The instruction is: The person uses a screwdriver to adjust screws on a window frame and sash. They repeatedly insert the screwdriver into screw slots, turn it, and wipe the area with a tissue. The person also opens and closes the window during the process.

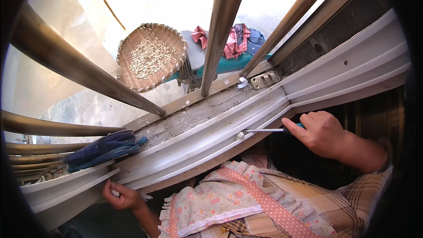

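Note:
My right hand [319, 134] is closed around the dark and teal handle of a screwdriver [269, 130]. Its metal shaft points left, and the tip meets a small whitish wad [240, 135] on the white window frame [198, 143]. What the wad is made of is unclear. Lower left, my left hand [122, 197] is closed beside the frame's left corner. A crumpled white scrap [115, 192], like tissue or cloth, shows between its fingers, and more white sticks out by the wrist.
Metal bars [224, 31] stand beyond the dusty sill [189, 119]. Folded dark blue cloth [101, 150] lies at the sill's left end; a metal fitting [265, 79] sits at the right. Outside are a woven basket [179, 46] of pale pieces and pink and blue clothes [235, 42].

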Motion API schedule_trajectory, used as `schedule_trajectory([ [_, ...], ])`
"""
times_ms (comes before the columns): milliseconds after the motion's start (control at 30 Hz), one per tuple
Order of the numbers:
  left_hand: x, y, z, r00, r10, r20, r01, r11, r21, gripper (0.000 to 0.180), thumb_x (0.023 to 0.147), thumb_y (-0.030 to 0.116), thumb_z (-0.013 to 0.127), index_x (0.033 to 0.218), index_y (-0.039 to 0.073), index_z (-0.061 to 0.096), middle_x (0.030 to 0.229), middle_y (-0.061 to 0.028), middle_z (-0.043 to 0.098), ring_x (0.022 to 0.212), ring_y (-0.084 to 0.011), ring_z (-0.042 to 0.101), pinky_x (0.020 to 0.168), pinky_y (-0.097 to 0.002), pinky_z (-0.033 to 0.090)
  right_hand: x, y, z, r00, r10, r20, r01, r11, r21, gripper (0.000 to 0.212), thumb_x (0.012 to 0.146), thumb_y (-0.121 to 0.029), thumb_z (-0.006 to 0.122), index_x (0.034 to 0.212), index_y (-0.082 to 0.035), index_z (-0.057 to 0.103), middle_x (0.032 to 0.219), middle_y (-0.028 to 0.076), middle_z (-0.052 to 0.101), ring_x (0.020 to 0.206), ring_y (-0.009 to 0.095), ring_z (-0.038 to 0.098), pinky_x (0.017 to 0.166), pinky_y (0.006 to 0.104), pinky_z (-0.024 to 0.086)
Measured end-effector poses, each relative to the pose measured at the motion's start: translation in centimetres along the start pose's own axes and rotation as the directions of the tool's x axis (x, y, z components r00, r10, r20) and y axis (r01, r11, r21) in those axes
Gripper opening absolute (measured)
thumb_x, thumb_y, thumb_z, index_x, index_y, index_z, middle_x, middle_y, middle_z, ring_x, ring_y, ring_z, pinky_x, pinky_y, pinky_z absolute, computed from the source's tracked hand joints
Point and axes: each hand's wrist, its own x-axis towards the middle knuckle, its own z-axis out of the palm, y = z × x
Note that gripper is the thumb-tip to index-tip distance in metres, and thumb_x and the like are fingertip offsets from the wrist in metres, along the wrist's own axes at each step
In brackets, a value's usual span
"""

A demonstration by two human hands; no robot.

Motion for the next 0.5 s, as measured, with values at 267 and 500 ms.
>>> schedule_trajectory([
  [267,0.3,1.4,0.3,1.0,0.001,0.002,-0.001,1.0,0.028,0.014,0.094,-0.001,0.056,0.105,-0.003,0.064,0.093,-0.0155,0.065,0.08,-0.028,0.063,0.075,-0.0343,0.052,0.3,-1.6,-0.1,0.999,-0.053,0.001,0.053,0.996,-0.068,0.05,0.078,-0.011,0.06,0.126,-0.002,0.065,0.069,0.005,0.049,0.06,0.019,0.052,0.053,0.0326,0.043],
  [500,0.6,1.5,-0.1,0.997,0.045,-0.071,-0.045,0.999,-0.005,0.013,0.088,-0.003,0.059,0.099,0.001,0.066,0.085,-0.014,0.066,0.073,-0.0319,0.065,0.067,-0.0377,0.052,1.6,-2.2,0.1,0.995,-0.1,-0.029,0.099,0.994,-0.054,0.042,0.079,-0.01,0.063,0.12,-0.002,0.067,0.072,0.008,0.053,0.064,0.024,0.056,0.056,0.038,0.044],
])
